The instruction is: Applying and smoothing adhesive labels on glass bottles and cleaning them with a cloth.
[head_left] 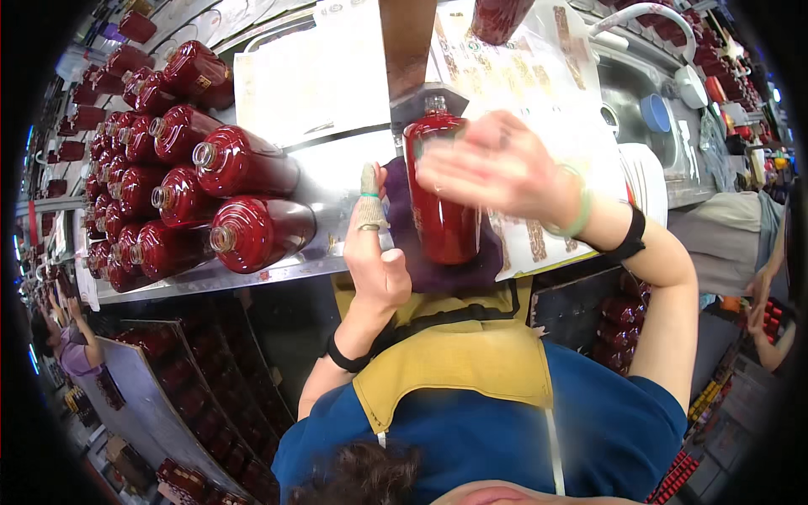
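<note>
I am looking down at a glossy dark-red glass bottle (442, 198) with rounded shoulders and a short clear neck, lying on a dark purple cloth (471, 261) at the near edge of the metal tabletop (337, 172). The right hand (497, 164) is hovering flat over the bottle's upper part, fingers spread and blurred, clamped on nothing; whether it is touching the glass I cannot tell. A pale green bangle (579, 206) and a black wristband (631, 236) are sitting on that wrist. The left hand (379, 261) is standing just left of the bottle with most fingers curled together and one finger pointing up, wearing a greyish knitted finger cover (369, 198); it is holding nothing.

To the left, a stack of matching red bottles (177, 168) is lying on its sides, open necks facing me. Sheets of printed paper (539, 84) are spreading under and to the right of the bottle. A yellow apron (471, 353) over blue clothing is filling the near side. More red bottles in a crate (623, 320) are showing below the tabletop at right.
</note>
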The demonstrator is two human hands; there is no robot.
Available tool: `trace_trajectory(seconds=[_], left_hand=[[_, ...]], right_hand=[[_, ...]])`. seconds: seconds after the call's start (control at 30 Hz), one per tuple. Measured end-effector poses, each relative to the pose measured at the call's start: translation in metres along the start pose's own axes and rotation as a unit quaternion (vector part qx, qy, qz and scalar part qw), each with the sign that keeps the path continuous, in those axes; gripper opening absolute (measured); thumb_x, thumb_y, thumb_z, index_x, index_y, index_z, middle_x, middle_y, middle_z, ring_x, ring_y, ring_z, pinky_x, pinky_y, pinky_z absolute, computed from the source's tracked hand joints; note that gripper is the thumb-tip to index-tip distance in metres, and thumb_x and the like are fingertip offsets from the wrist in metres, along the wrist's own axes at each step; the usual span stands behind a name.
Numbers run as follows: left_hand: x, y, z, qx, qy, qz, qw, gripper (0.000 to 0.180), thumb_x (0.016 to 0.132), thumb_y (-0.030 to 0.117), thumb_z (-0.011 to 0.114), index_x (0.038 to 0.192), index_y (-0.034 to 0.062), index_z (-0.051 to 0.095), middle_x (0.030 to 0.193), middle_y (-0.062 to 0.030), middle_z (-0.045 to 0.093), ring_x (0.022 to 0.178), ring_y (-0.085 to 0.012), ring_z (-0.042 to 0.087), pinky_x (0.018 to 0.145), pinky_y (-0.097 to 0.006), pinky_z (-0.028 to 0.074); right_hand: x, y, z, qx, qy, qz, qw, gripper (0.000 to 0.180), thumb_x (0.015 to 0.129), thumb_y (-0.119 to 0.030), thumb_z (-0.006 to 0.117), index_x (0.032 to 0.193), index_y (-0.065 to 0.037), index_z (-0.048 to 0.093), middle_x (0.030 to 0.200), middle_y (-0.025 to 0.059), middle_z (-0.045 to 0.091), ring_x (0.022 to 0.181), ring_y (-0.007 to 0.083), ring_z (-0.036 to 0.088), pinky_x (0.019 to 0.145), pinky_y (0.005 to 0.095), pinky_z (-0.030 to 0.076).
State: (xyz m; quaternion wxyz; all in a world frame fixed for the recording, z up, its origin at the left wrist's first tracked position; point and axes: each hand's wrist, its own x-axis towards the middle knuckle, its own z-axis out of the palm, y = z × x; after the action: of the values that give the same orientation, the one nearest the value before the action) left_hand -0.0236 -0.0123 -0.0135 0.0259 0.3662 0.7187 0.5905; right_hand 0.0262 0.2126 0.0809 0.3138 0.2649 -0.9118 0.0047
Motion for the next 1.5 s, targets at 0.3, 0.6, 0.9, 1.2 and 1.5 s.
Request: trace_trajectory(seconds=[0.3,0.6,0.9,1.2,1.5], left_hand=[[0.003,0.021,0.009,0.116,-0.101,0.075,0.985,0.098,0.084,0.077,0.060,0.150,0.0042,0.053,0.153,-0.0331,0.040,0.132,-0.0492,0.050,0.108,-0.051,0.044],[0.008,0.046,0.021,0.207,-0.113,0.076,0.969,0.090,0.068,0.037,0.093,0.147,0.0123,0.058,0.153,-0.0359,0.038,0.129,-0.0496,0.053,0.103,-0.051,0.049],[0.014,0.050,0.018,0.238,-0.109,0.059,0.963,0.094,0.067,0.052,0.089,0.147,0.0129,0.057,0.144,-0.0366,0.044,0.116,-0.0481,0.059,0.090,-0.048,0.056],[0.019,0.051,0.021,0.298,-0.104,0.064,0.947,0.090,0.067,0.052,0.090,0.142,0.0112,0.062,0.131,-0.0283,0.055,0.108,-0.0435,0.062,0.090,-0.048,0.055],[0.015,0.021,-0.003,0.078,-0.093,0.029,0.992,0.078,0.089,0.044,0.074,0.140,-0.0107,0.056,0.140,-0.0292,0.055,0.123,-0.0446,0.059,0.106,-0.047,0.047]], right_hand=[[-0.013,0.001,-0.033,0.134,0.112,0.300,0.938,0.030,0.079,-0.001,0.081,0.107,-0.004,0.073,0.092,0.0053,0.074,0.072,0.0239,0.060,0.069,0.0352,0.050],[-0.033,0.000,-0.046,0.105,0.139,0.382,0.907,0.024,0.085,0.000,0.078,0.109,-0.001,0.073,0.093,0.0104,0.072,0.077,0.0234,0.065,0.068,0.0313,0.053],[-0.048,-0.006,-0.039,0.119,0.164,0.430,0.880,0.022,0.092,-0.002,0.075,0.114,-0.001,0.072,0.094,0.0113,0.072,0.082,0.0185,0.070,0.077,0.0287,0.055],[-0.044,-0.015,-0.032,0.142,0.131,0.428,0.883,0.025,0.089,0.000,0.074,0.113,-0.002,0.072,0.093,0.0115,0.072,0.083,0.0231,0.069,0.075,0.0312,0.054],[-0.018,-0.003,-0.014,0.078,0.062,0.288,0.952,0.027,0.080,-0.004,0.076,0.107,-0.009,0.074,0.093,0.0027,0.074,0.079,0.0202,0.061,0.070,0.0362,0.047]])
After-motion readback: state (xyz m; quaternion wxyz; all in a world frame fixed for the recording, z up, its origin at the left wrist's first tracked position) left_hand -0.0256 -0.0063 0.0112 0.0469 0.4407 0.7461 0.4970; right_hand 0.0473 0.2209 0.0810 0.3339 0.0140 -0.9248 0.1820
